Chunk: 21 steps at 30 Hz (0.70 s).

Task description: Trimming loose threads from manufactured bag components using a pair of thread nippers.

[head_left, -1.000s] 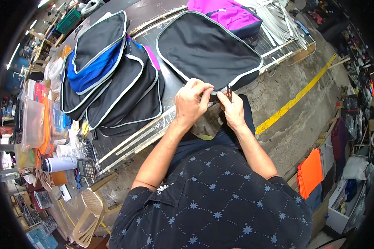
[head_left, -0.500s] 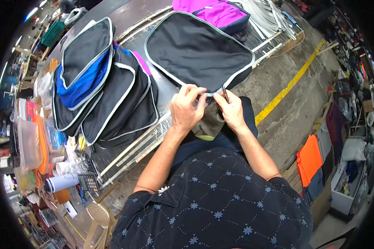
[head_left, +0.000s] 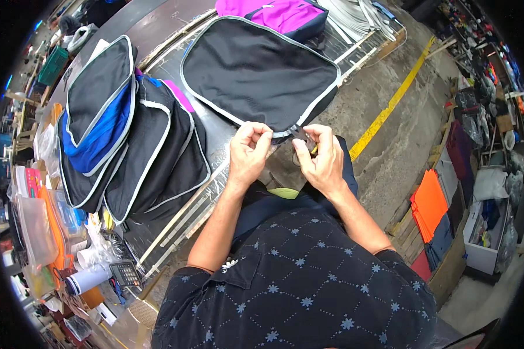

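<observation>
A black fabric panel with light grey piping round its edge lies on the table in front of me. At its near corner my left hand is closed in a pinch. Whatever is between those fingertips is too small to make out. Close by, my right hand is closed round a small dark tool that looks like thread snips. Its tip points up and left, at the piped corner. The fingers hide most of the tool.
Left of the panel, several black and blue piped fabric pieces lie in a pile. A magenta and navy bag piece and white strips lie beyond. A calculator and a pale bottle stand lower left. Orange fabric lies right.
My hands have drawn slightly apart. The right hand has tilted, so the dark tool now points up and left at the corner. The whole scene has shifted a little left in view.
</observation>
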Each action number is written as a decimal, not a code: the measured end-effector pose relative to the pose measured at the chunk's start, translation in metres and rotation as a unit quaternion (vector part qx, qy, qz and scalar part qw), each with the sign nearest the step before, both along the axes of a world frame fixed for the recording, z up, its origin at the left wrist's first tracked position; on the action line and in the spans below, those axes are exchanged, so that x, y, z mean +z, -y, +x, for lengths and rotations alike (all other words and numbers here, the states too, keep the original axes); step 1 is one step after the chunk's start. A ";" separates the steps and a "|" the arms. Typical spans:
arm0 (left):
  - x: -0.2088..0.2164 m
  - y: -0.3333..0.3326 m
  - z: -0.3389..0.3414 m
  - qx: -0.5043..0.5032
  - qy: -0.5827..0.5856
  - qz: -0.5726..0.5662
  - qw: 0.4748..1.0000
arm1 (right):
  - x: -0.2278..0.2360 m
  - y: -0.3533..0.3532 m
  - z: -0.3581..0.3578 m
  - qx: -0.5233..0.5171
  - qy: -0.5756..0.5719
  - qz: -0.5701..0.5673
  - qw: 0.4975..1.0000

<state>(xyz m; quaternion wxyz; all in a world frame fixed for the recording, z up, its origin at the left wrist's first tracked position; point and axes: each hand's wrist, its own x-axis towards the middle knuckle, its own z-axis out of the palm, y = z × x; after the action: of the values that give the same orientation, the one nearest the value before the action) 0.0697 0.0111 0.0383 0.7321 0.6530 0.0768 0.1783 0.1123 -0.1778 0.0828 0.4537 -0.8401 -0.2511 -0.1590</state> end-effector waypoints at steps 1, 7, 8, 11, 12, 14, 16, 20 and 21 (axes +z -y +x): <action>-0.001 0.001 -0.001 0.011 -0.002 0.004 1.000 | 0.004 0.002 -0.003 0.003 0.031 -0.061 0.998; 0.005 0.007 -0.007 0.041 0.008 0.042 0.998 | 0.006 -0.006 -0.004 0.038 0.058 -0.067 0.995; 0.005 0.006 -0.007 0.042 0.007 0.044 0.998 | 0.004 -0.007 -0.002 0.040 0.069 -0.072 0.994; 0.005 0.005 -0.009 0.041 0.001 0.068 0.997 | 0.002 -0.007 -0.002 0.044 0.080 -0.080 0.993; 0.004 0.004 -0.008 0.047 0.005 0.086 0.995 | 0.001 -0.007 -0.002 0.047 0.082 -0.085 0.992; 0.004 0.005 -0.008 0.053 0.008 0.105 0.993 | -0.002 -0.008 0.000 0.057 0.098 -0.081 0.990; 0.004 0.006 -0.009 0.054 0.008 0.094 0.994 | -0.006 -0.008 0.002 0.066 0.115 -0.077 0.988; 0.008 0.008 -0.011 0.058 0.001 0.078 0.995 | -0.014 -0.003 0.005 0.074 0.116 -0.084 0.987; 0.010 0.008 -0.012 0.055 -0.002 0.081 0.995 | -0.016 -0.002 0.005 0.076 0.110 -0.091 0.987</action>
<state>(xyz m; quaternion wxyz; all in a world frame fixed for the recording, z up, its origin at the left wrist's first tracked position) 0.0581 0.0027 0.0488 0.6653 0.7055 0.0996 0.2230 0.1178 -0.1758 0.0666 0.3560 -0.8335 -0.3763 -0.1923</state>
